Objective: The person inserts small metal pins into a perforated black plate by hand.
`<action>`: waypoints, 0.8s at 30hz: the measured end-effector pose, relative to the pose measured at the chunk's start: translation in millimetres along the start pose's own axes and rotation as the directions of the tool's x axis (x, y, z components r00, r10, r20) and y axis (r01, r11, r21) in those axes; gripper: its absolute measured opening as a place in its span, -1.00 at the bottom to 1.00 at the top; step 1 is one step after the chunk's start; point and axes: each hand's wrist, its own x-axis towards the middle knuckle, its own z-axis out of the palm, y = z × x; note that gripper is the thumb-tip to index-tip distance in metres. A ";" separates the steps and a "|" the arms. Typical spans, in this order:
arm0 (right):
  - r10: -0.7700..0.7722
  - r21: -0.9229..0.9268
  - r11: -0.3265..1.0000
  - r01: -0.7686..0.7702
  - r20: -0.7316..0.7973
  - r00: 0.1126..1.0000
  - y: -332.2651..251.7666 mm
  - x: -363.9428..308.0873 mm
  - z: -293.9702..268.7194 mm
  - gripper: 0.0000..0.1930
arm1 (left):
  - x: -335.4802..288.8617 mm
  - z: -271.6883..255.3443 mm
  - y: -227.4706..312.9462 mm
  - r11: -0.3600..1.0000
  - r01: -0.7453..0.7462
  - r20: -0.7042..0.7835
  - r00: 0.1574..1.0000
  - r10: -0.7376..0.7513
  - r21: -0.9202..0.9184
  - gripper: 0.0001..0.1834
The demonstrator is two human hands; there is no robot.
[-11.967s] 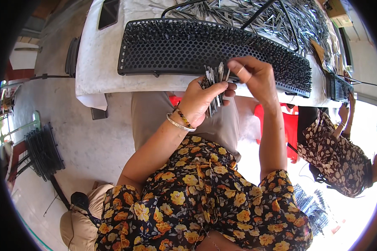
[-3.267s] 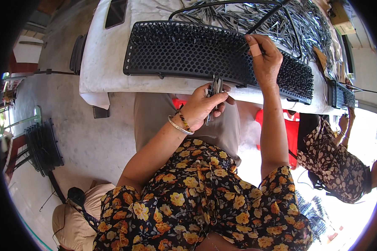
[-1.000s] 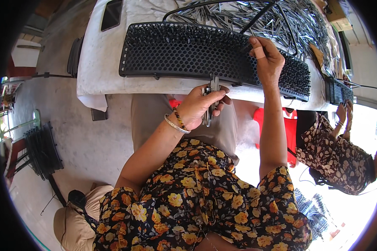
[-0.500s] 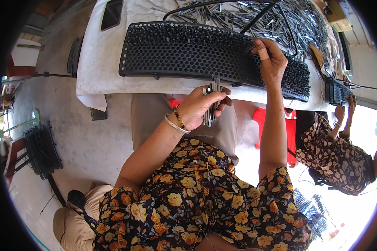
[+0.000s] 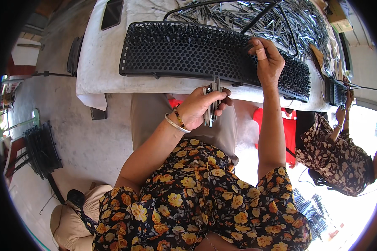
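My left hand [image 5: 194, 106] is closed round a bundle of thin metal strips [image 5: 216, 85], held near the table's front edge. In front of me a long black rack [image 5: 171, 58] lies across the table, its face full of round holes. Many dark strip ends [image 5: 155, 35] stick up from its far rows and its right part. Over the right half of the rack, my right hand [image 5: 269, 62] has thumb and fingers pinched together at the holes. A light bandage wraps one of its fingers. What the pinch holds, if anything, is too small to make out.
A large heap of loose strips [image 5: 276, 25] covers the table behind the rack. Black bent rods [image 5: 255, 19] rise there. A phone [image 5: 112, 14] lies far left on the white cloth [image 5: 98, 62]. At right, a co-worker [image 5: 337, 154] handles a smaller rack [image 5: 336, 92].
My right hand has shifted slightly to the left over the rack. My left hand stays in place with the strips. The co-worker's hands at right have moved.
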 end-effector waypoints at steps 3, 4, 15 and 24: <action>-0.017 -0.040 0.999 0.017 0.020 1.000 -1.2 2.0 -0.4 -0.84 | -1.0 1.0 0.9 1.000 0.005 -0.006 1.000 -0.005 -0.008 -0.78; -0.018 -0.086 0.996 0.022 0.045 0.999 -2.8 3.0 -0.8 -0.84 | -1.1 1.0 1.0 1.000 0.009 -0.008 1.000 -0.009 -0.014 -0.78; 0.028 -0.122 0.992 -0.024 0.027 0.999 -5.2 -5.2 -9.3 -0.85 | 0.8 -6.0 -2.6 0.998 0.021 0.009 1.000 -0.021 -0.051 -0.77; -0.021 -0.171 0.985 0.018 -0.011 1.000 -5.6 -5.4 -4.0 -0.87 | 1.5 -5.7 -4.2 1.000 -0.001 -0.005 1.000 0.001 0.008 -0.77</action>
